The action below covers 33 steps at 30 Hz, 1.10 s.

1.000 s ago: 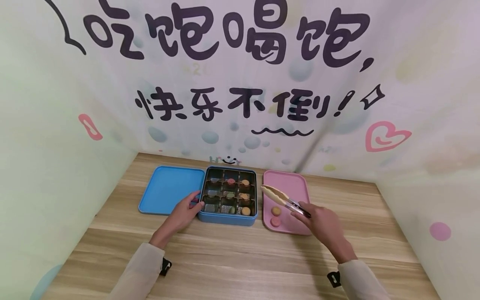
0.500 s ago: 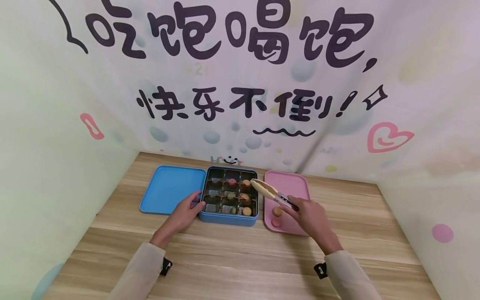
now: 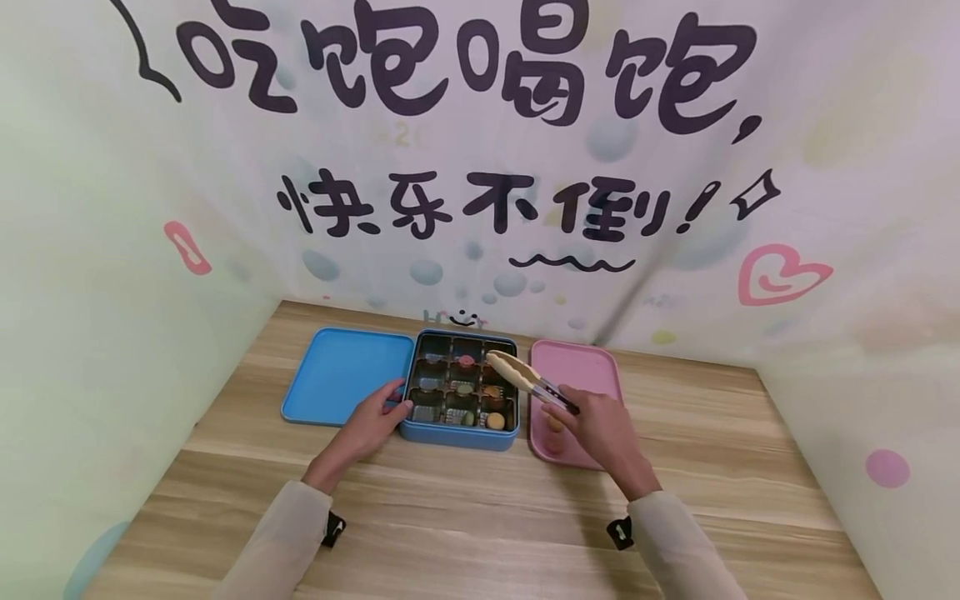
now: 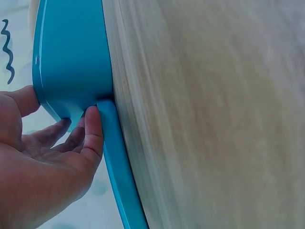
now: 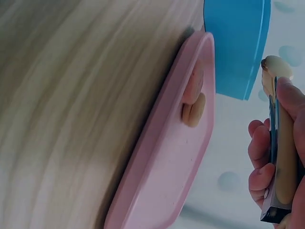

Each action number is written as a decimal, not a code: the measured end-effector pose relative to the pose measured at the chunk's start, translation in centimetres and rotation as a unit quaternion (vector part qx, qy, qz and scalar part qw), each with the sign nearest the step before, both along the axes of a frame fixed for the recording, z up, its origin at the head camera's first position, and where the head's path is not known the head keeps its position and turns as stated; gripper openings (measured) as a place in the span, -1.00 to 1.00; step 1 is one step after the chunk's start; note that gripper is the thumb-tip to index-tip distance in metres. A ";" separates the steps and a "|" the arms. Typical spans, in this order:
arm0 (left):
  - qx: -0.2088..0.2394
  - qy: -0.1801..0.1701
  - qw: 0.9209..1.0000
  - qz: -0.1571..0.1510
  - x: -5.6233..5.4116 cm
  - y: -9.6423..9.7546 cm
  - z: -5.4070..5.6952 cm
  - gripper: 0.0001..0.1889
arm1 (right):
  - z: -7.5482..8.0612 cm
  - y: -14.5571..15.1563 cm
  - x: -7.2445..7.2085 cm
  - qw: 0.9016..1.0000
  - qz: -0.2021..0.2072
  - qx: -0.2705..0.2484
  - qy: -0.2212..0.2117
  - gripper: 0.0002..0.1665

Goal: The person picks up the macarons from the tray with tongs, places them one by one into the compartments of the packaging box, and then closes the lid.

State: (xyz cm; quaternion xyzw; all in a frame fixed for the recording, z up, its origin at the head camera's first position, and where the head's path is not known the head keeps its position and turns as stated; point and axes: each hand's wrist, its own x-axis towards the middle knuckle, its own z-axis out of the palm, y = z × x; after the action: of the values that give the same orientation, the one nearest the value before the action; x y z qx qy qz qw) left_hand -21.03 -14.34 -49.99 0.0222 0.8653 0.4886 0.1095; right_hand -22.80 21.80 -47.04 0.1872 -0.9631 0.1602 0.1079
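Observation:
My right hand (image 3: 603,425) grips food tongs (image 3: 528,383) with pale tips, seen closely in the right wrist view (image 5: 281,148). The tongs' tips are over the right column of the blue box (image 3: 457,437), hiding part of its far compartments. Whether anything sits between the tips, I cannot tell. A black divided insert in the box holds several macarons, among them a red one (image 3: 466,361), an orange one (image 3: 492,392) and a yellow one (image 3: 496,421). My left hand (image 3: 371,423) rests against the box's left side, thumb near the rim and fingers touching the wall (image 4: 71,62).
A pink tray (image 3: 573,358) lies right of the box, bearing a pink macaron (image 5: 193,83) and a beige one (image 5: 194,110). Left of the box lies the blue lid (image 3: 348,375). A printed backdrop (image 3: 450,275) closes off the back of the wooden table (image 3: 450,533).
My right hand has carried the tongs left, from above the pink tray to above the box's right column. My left hand stays at the box. The view has shifted slightly.

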 end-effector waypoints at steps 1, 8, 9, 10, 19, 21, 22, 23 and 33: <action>0.000 0.001 1.000 -0.001 0.0 0.0 0.0 -0.39 | 0.0 -0.2 -0.1 1.000 0.002 0.001 0.005 -0.77; -0.002 0.010 1.000 -0.007 0.0 0.0 0.1 -0.39 | 0.3 -1.7 -0.5 1.000 0.012 0.013 0.022 -0.78; -0.002 0.011 1.000 -0.007 0.0 0.0 0.1 -0.39 | 0.4 -2.0 -0.6 1.000 0.012 0.010 0.020 -0.78; -0.001 0.011 1.000 -0.007 0.0 0.0 0.2 -0.39 | 0.5 -2.3 -0.7 1.000 0.011 0.010 0.018 -0.78; -0.004 0.007 1.000 -0.006 0.0 0.1 0.0 -0.39 | 0.9 -5.1 -1.0 1.000 -0.010 0.027 0.000 -0.70; -0.005 0.007 1.000 -0.004 0.0 0.1 0.0 -0.39 | 0.9 -5.7 -1.1 1.000 -0.016 0.023 -0.006 -0.68; -0.006 0.007 1.000 -0.004 0.0 0.1 -0.1 -0.39 | 0.9 -6.0 -1.2 1.000 -0.019 0.022 -0.008 -0.68; -0.005 0.007 1.000 -0.003 0.0 0.1 -0.1 -0.39 | 0.8 -6.3 -1.2 1.000 -0.021 0.021 -0.007 -0.68; -0.001 0.008 1.000 -0.002 0.0 0.0 0.0 -0.38 | 0.8 -8.7 -1.5 0.999 -0.038 0.014 -0.022 -0.38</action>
State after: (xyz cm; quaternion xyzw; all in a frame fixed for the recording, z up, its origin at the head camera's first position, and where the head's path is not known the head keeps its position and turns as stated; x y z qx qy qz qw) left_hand -21.00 -14.33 -49.98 0.0274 0.8668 0.4870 0.1039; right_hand -24.32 13.10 -46.22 0.1481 -0.9739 0.1463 0.0899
